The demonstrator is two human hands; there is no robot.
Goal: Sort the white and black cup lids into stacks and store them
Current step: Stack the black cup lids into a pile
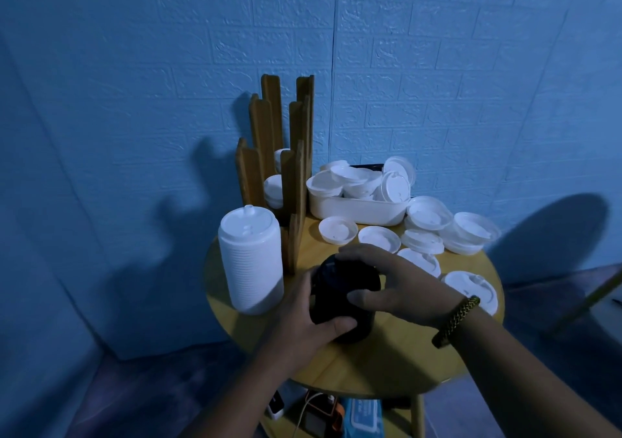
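Blue brick-patterned wall (437,67) backs a small round wooden table (397,363). Toward the table's near side sits the stack of black lids (343,289), roughly upright, with both hands on it. Whether its base rests on the wood or is just lifted cannot be told. The left hand (303,316) grips the stack from its left side, thumb curled round the near face. The right hand (400,286) clasps it from above and the right, fingers spread over the top and thumb pressed on the front. A braided bracelet (456,319) circles the right wrist.

Just beside the black stack, on its left, stands a tall stack of white lids (250,259), near the table's edge. Behind that rises a wooden rack (296,175) of upright slats, with a few racked white lids (273,190) nested between them. To the rack's right, against the wall, a white tub (356,210) is heaped with more white lids (some tipped on edge). Loose white lids (422,240) lie scattered over the right half of the table, several overlapping. Below the tabletop, a blue packet (365,415) shows on a lower shelf.
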